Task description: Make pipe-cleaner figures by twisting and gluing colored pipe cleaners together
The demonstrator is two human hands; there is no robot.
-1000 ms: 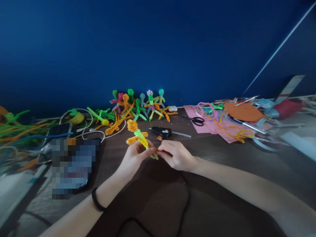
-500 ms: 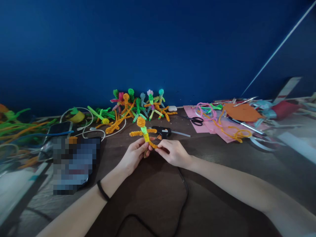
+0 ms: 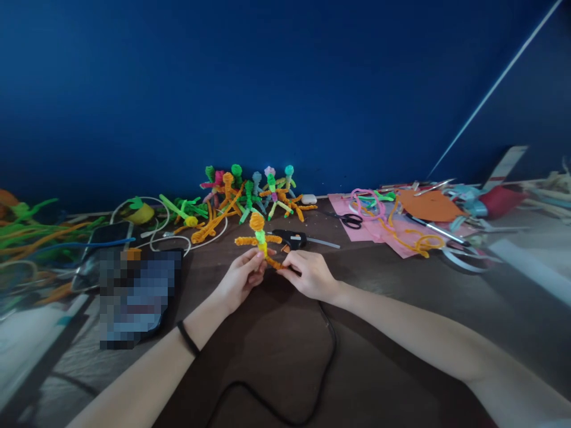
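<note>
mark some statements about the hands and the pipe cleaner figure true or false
1. The left hand and the right hand both hold the pipe cleaner figure. True.
2. The figure's head is blue. False: it is orange.
3. The glue gun lies on the table just behind the hands. True.
4. The scissors are in the right hand. False: they lie by the pink paper.

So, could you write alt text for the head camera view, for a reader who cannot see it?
The left hand and the right hand pinch an orange and green pipe-cleaner figure upright above a dark table. Behind it lie a glue gun, scissors on pink paper, and more figures against a blue wall.
</note>
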